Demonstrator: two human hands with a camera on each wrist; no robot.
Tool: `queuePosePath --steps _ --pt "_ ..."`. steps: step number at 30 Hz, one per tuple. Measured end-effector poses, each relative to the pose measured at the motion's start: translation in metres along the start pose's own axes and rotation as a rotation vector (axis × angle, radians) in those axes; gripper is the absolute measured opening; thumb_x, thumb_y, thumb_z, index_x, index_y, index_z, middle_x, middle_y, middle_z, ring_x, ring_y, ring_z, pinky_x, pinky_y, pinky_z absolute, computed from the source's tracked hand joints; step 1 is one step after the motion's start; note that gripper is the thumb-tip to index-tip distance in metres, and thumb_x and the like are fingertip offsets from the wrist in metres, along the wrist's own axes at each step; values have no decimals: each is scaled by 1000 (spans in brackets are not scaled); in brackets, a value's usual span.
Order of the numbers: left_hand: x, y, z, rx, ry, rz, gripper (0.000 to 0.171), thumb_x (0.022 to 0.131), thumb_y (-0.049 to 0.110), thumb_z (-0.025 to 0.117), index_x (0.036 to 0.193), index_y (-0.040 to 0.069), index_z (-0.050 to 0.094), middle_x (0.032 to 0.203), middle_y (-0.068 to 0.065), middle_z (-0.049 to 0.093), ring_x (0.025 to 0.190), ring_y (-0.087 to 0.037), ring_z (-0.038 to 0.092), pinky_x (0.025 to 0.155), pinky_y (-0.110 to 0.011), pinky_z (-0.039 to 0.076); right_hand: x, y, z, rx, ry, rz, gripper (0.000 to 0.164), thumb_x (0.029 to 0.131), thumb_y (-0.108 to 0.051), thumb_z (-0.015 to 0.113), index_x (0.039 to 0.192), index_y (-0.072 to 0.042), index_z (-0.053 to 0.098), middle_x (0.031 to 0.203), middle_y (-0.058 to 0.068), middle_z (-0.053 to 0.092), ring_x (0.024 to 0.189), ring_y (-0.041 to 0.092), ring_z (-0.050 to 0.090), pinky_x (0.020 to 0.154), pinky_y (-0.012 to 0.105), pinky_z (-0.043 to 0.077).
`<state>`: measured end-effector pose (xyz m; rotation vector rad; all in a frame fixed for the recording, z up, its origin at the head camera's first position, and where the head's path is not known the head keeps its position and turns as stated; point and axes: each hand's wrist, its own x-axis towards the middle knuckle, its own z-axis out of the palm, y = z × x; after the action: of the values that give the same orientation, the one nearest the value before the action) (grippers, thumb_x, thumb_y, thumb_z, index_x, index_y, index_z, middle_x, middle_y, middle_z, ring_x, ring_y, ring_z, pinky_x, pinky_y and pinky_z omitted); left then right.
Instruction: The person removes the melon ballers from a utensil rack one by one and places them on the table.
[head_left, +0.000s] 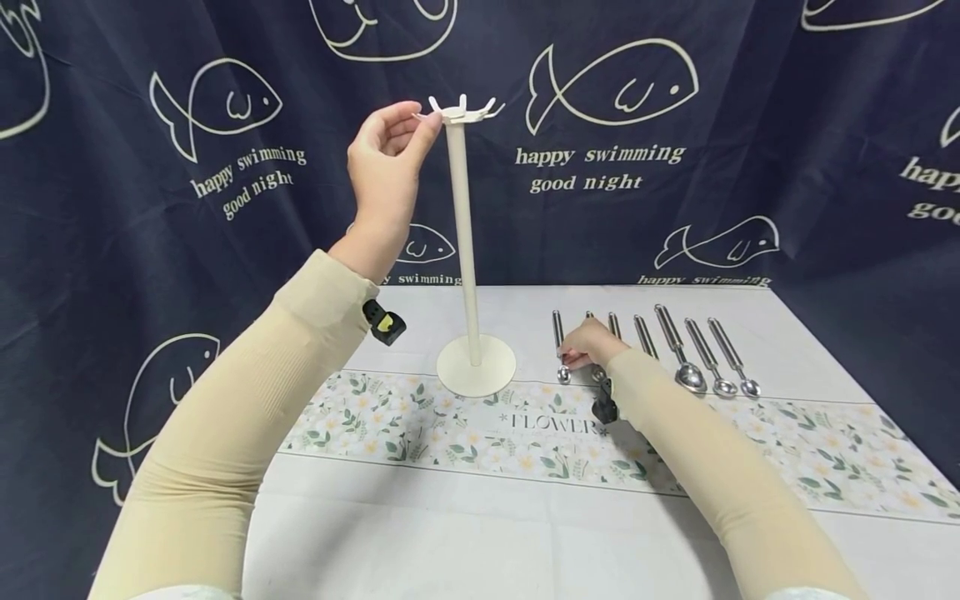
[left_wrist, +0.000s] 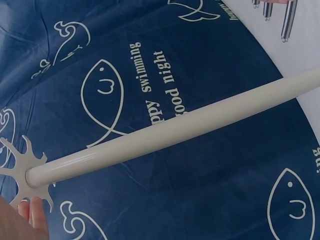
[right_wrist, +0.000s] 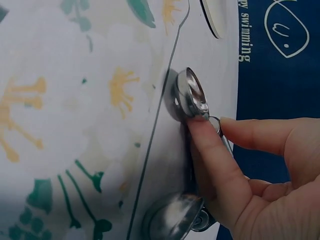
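A cream stand (head_left: 463, 242) has a round base (head_left: 495, 375) and a crown of upturned hooks (head_left: 462, 112) at its top. My left hand (head_left: 386, 167) pinches the crown's left side between thumb and fingers; in the left wrist view the fingers (left_wrist: 37, 214) lie at its hooks. Down on the table, my right hand (head_left: 588, 343) pinches the leftmost small metal scoop (head_left: 563, 374) at the neck, just behind its bowl. The right wrist view has this round bowl (right_wrist: 192, 95) tilted at the index fingertip, with part of the handle hidden by the hand.
Several more metal scoops lie in a row to the right, among them a larger one (head_left: 690, 377). A flowered strip (head_left: 450, 433) runs across the white table (head_left: 420, 517). Behind hangs a dark blue curtain (head_left: 480, 225) printed with fish.
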<state>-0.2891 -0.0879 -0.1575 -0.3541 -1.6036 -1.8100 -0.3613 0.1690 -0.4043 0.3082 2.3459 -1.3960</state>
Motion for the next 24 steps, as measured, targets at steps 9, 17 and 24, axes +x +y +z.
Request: queuePosePath --steps 9,17,24 --pt "-4 1 1 41 -4 -4 33 82 14 78 110 0 65 93 1 63 85 -11 62 83 -18 51 -4 2 0 19 3 -21 44 85 6 63 124 19 45 69 10 61 58 16 65 73 32 61" --pt "-4 1 0 73 0 2 30 84 16 77 107 1 66 93 1 63 86 -10 62 83 -18 50 -3 2 1 32 37 -10 49 84 7 64 126 18 42 66 10 61 56 16 65 71 33 61" --pt "-5 -1 -3 44 5 0 28 84 13 76 107 1 66 94 1 65 86 -10 63 85 -18 51 -5 1 -1 65 74 -2 51 83 8 64 128 19 42 66 11 60 55 18 66 72 33 61"
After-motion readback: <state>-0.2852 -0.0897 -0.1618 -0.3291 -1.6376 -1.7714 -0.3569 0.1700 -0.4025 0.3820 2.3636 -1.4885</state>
